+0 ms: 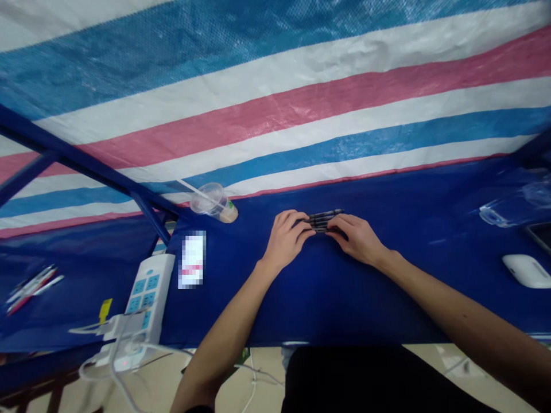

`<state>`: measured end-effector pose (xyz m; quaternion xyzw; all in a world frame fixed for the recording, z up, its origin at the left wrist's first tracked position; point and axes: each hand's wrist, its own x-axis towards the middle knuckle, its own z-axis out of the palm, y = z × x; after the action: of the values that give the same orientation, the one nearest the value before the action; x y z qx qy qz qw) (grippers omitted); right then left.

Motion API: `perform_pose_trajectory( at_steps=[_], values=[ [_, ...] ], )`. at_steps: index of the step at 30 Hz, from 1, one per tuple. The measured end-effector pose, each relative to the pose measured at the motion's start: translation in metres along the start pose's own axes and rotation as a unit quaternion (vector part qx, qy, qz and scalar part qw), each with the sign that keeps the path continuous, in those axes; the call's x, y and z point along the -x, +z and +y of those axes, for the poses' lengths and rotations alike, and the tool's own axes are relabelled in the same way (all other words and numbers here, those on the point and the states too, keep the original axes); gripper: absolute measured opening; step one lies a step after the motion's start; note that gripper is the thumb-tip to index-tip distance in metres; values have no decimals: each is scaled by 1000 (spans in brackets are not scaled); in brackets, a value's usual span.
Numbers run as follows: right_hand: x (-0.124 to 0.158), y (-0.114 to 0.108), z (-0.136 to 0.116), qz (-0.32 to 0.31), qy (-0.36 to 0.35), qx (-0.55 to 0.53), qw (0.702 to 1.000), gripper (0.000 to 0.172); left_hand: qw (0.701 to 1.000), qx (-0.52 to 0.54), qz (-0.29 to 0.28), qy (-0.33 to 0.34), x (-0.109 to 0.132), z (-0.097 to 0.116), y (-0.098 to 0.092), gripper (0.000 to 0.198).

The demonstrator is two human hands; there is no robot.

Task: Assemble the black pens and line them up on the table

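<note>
Several dark pens (321, 219) lie side by side as a small bundle on the blue table. My left hand (287, 236) is closed at the left ends of the pens, with its fingers curled over them. At their right ends my right hand (355, 236) grips with thumb and fingers. Only the middle of the bundle shows between the two hands, along with one pen tip at the upper right. My fingers cover the remaining ends.
A tilted plastic cup (214, 201) with a straw and a phone (192, 259) are to the left. Beyond them are a power strip (148, 292) with cables and several pens (33, 287). At right are a clear bottle (516, 203) and a white case (527, 271). A striped tarp (275, 120) hangs behind.
</note>
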<state>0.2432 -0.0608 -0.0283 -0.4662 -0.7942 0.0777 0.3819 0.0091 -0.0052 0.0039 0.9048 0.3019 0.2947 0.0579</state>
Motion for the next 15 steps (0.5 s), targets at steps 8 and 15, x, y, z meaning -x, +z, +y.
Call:
perform_pose_trajectory(
  at_steps=[8, 15],
  values=[
    [1, 1, 2, -5, -1, 9, 1000, 5, 999, 6, 30, 22, 2, -3, 1, 8],
    [0, 0, 1, 2, 3, 11, 1000, 4, 1000, 5, 21, 8, 1, -2, -2, 16]
  ],
)
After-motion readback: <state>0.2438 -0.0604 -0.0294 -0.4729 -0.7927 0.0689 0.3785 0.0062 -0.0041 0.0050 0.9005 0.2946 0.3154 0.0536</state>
